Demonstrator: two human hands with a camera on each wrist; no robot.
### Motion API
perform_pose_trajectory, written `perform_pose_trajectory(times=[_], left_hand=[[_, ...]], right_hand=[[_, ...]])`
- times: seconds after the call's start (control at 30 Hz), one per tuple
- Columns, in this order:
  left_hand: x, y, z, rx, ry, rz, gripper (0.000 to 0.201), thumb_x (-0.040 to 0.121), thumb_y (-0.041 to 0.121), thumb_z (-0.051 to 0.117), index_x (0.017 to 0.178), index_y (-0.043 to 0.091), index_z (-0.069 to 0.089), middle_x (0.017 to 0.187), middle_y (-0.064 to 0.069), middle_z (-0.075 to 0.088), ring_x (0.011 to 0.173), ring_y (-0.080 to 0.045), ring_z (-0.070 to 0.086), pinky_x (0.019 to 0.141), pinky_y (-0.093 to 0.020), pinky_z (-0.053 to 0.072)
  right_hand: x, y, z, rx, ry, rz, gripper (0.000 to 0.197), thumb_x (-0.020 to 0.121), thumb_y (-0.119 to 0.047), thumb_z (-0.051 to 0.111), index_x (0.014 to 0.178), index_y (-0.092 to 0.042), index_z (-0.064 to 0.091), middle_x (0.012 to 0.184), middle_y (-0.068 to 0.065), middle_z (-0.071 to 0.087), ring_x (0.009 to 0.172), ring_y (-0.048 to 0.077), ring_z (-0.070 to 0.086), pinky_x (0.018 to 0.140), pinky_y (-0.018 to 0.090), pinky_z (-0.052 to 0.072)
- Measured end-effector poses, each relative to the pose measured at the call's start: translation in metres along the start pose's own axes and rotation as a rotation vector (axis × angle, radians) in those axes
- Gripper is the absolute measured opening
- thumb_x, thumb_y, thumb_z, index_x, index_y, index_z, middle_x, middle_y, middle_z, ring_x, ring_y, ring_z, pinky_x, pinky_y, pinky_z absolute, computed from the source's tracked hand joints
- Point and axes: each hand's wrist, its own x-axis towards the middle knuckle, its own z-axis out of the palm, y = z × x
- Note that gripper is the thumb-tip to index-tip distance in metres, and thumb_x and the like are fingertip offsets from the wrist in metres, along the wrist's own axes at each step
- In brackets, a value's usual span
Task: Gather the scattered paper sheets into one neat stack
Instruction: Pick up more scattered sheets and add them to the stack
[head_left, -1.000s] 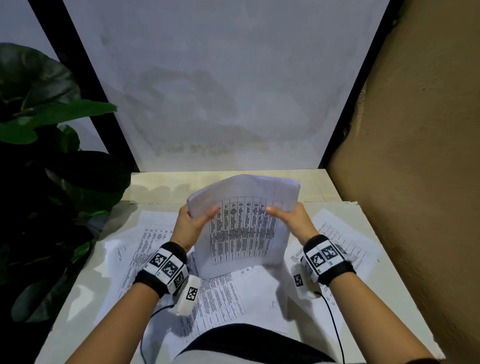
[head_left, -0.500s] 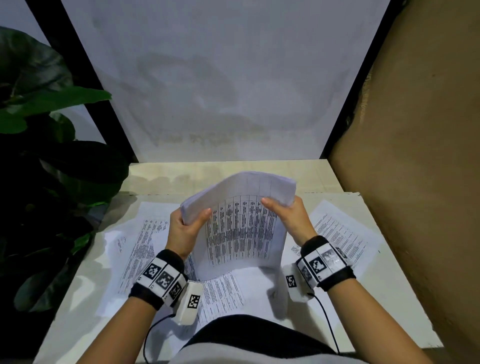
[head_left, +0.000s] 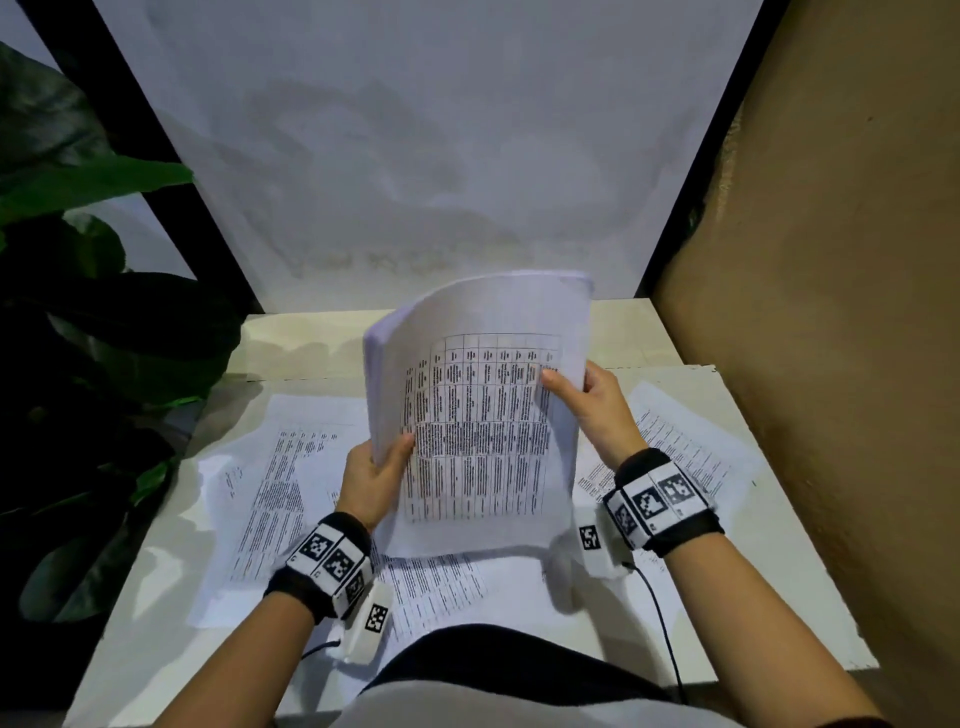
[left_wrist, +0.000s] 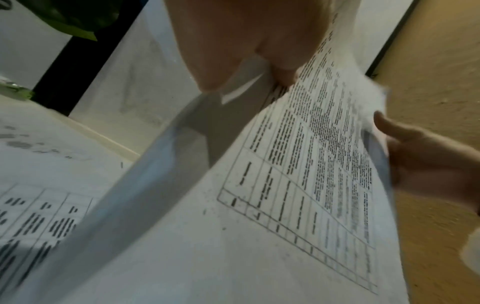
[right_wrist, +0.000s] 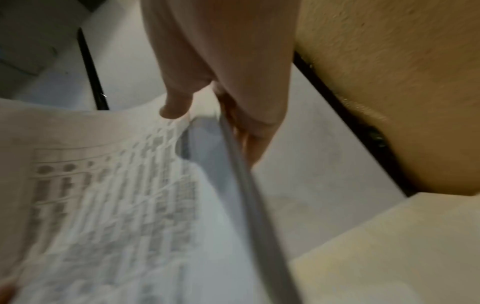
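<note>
1. Head view: bundle of sheets (head_left: 483, 415) held upright over the middle of the table (head_left: 779, 597), lower edge just above the loose sheets (head_left: 291, 483) lying flat there, top curling over toward the wearer. Left hand (head_left: 371, 480) gripping the bundle's left edge low down, thumb on the printed front. Right hand (head_left: 597, 402) gripping the right edge higher up, thumb across the grid. More loose paper spread toward the table's left, near and right edges. Green plant (head_left: 93, 312) off the left edge, brown wall (head_left: 831, 312) along the right.
2. Left wrist view: only here, the bundle's edge (left_wrist: 246, 90) seen pinched between thumb and fingers of the left hand (left_wrist: 246, 41), several layers showing. Right hand (left_wrist: 426, 160) visible past the far edge. Printed table lines readable as a grid, text not.
3. Right wrist view: blurred. Right hand (right_wrist: 221, 72) with thumb on the front and fingers behind the bundle's edge (right_wrist: 249, 195). Bare cream tabletop (right_wrist: 389, 257) at the table's far right corner, hidden elsewhere.
</note>
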Motion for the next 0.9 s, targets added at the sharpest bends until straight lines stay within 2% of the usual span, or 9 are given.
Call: perform_pose_trajectory(times=[0.07, 0.17, 0.27, 0.33, 0.47, 0.57, 0.73, 0.8, 0.9], left_hand=[[0.005, -0.006, -0.002, 0.024, 0.049, 0.000, 0.024, 0.089, 0.025, 0.051, 0.067, 0.015, 0.048, 0.062, -0.004, 0.042, 0.059, -0.018, 0.043, 0.056, -0.028, 0.039], [0.012, -0.015, -0.009, 0.026, 0.109, -0.030, 0.025, 0.089, 0.028, 0.050, 0.069, 0.012, 0.047, 0.063, -0.003, 0.040, 0.062, -0.018, 0.042, 0.057, -0.029, 0.040], [0.015, -0.019, -0.014, 0.004, 0.146, -0.069, 0.022, 0.089, 0.028, 0.049, 0.087, 0.006, 0.050, 0.069, -0.003, 0.045, 0.067, -0.018, 0.045, 0.060, -0.028, 0.043], [0.016, -0.020, -0.015, 0.007, 0.166, -0.095, 0.023, 0.090, 0.028, 0.048, 0.097, 0.006, 0.049, 0.074, -0.002, 0.047, 0.070, -0.014, 0.047, 0.059, -0.025, 0.042], [0.021, -0.026, -0.018, 0.022, 0.190, -0.144, 0.032, 0.090, 0.027, 0.049, 0.107, 0.000, 0.050, 0.075, -0.002, 0.048, 0.070, -0.012, 0.047, 0.059, -0.023, 0.041], [0.025, -0.030, -0.019, 0.019, 0.206, -0.177, 0.040, 0.089, 0.027, 0.050, 0.115, -0.004, 0.048, 0.077, -0.001, 0.049, 0.074, -0.012, 0.048, 0.069, -0.028, 0.045], [0.025, -0.037, -0.023, 0.006, 0.225, -0.203, 0.044, 0.088, 0.031, 0.051, 0.117, -0.002, 0.048, 0.080, -0.001, 0.051, 0.085, -0.021, 0.050, 0.081, -0.037, 0.047], [0.026, -0.041, -0.025, 0.000, 0.233, -0.210, 0.042, 0.087, 0.032, 0.052, 0.114, -0.001, 0.050, 0.079, -0.002, 0.051, 0.079, -0.019, 0.051, 0.072, -0.032, 0.047], [0.027, -0.049, -0.031, 0.015, 0.246, -0.225, 0.041, 0.087, 0.033, 0.052, 0.112, 0.000, 0.050, 0.077, -0.003, 0.051, 0.074, -0.016, 0.050, 0.065, -0.029, 0.044]], right_hand=[[0.005, 0.021, -0.018, -0.065, 0.052, 0.124, 0.024, 0.086, -0.023, 0.059, 0.108, -0.016, 0.057, 0.104, 0.001, 0.064, 0.093, 0.010, 0.060, 0.079, 0.025, 0.050], [0.008, 0.078, -0.070, -0.281, 0.289, 0.460, 0.057, 0.080, -0.034, 0.065, 0.126, -0.007, 0.045, 0.133, 0.016, 0.049, 0.117, 0.028, 0.049, 0.096, 0.038, 0.039], [-0.011, 0.129, -0.113, -0.460, 0.494, 0.888, 0.094, 0.071, -0.047, 0.071, 0.140, -0.004, 0.024, 0.147, 0.024, 0.026, 0.131, 0.040, 0.033, 0.105, 0.048, 0.032], [-0.028, 0.150, -0.125, -0.507, 0.621, 0.998, 0.106, 0.068, -0.048, 0.072, 0.143, -0.005, 0.011, 0.150, 0.025, 0.014, 0.137, 0.042, 0.020, 0.110, 0.051, 0.021], [-0.036, 0.168, -0.115, -0.572, 0.755, 1.065, 0.116, 0.059, -0.039, 0.081, 0.143, -0.008, 0.007, 0.148, 0.024, 0.016, 0.133, 0.043, 0.026, 0.108, 0.052, 0.026], [-0.023, 0.169, -0.102, -0.525, 0.730, 1.025, 0.105, 0.067, -0.027, 0.080, 0.142, -0.002, 0.011, 0.145, 0.024, 0.027, 0.130, 0.039, 0.036, 0.105, 0.048, 0.033], [-0.016, 0.163, -0.087, -0.523, 0.527, 0.815, 0.057, 0.078, -0.008, 0.066, 0.127, 0.000, 0.037, 0.118, 0.028, 0.057, 0.089, 0.036, 0.059, 0.068, 0.037, 0.049], [-0.015, 0.157, -0.075, -0.525, 0.425, 0.698, 0.044, 0.082, -0.012, 0.062, 0.121, -0.001, 0.045, 0.111, 0.024, 0.061, 0.077, 0.029, 0.056, 0.058, 0.027, 0.043], [-0.013, 0.146, -0.050, -0.474, 0.295, 0.605, 0.053, 0.081, -0.031, 0.066, 0.121, -0.004, 0.047, 0.112, 0.019, 0.062, 0.078, 0.024, 0.056, 0.058, 0.026, 0.044]])
